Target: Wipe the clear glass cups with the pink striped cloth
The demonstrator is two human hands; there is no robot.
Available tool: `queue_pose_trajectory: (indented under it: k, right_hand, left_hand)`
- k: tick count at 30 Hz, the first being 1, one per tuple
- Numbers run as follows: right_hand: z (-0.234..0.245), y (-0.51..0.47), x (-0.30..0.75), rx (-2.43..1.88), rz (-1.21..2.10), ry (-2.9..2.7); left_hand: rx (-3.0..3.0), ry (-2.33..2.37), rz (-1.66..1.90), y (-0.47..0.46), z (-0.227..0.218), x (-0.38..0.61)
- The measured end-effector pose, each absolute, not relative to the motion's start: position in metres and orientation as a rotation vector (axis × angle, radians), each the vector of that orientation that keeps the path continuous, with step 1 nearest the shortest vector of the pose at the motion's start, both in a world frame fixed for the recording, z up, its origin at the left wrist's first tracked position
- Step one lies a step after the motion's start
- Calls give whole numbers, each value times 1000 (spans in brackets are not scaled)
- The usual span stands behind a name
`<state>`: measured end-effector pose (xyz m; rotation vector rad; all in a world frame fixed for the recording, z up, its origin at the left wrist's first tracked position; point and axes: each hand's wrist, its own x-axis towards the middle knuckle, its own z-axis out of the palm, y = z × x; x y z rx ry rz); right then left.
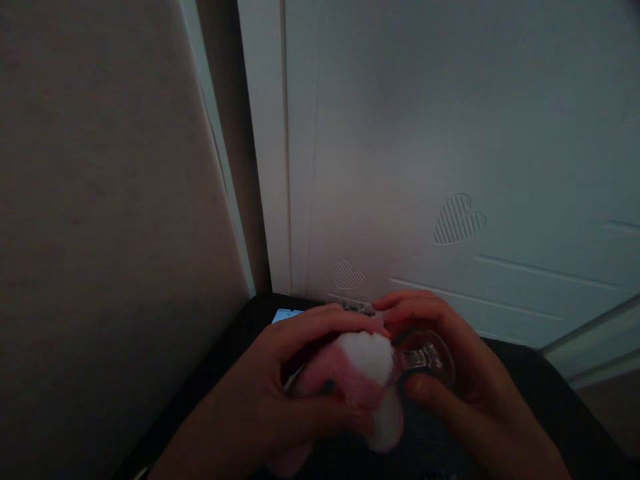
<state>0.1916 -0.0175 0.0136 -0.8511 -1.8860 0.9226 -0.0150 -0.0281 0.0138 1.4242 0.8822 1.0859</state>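
Observation:
My left hand (280,383) is wrapped around a soft white and pink fluffy thing (367,373), fingers over its top and thumb beneath. My right hand (445,367) is closed on a clear, rounded transparent object (427,360) that meets the fluffy thing's right side. Both hands are held close together low in the middle of the view, in dim light. What the clear object is I cannot make out.
A dark surface (550,400) lies under the hands, with a small lit blue screen (286,314) at its back left. Behind stands a pale door or panel (450,133) with striped heart shapes (457,220). A beige padded panel (100,233) fills the left.

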Motion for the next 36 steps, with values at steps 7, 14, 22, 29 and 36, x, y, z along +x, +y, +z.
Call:
queue_pose_trajectory:
  k: [7,14,22,29,36]
  right_hand:
    - [13,-22,203,-978,836,-1906]
    - [14,-20,199,-960,757,-1872]
    - [16,-20,198,-946,840,-1851]
    - [16,-19,193,-899,846,-1826]
    - [16,-20,193,-892,889,-1822]
  left_hand:
    - [1499,999,1150,-27,14,-18]
    - [1567,1006,1053,-23,12,-21]
    - [1708,1084,986,-26,13,-19]
    - [1668,1051,1039,-26,13,-18]
    - [1730,1130,966,-32,7,-23]
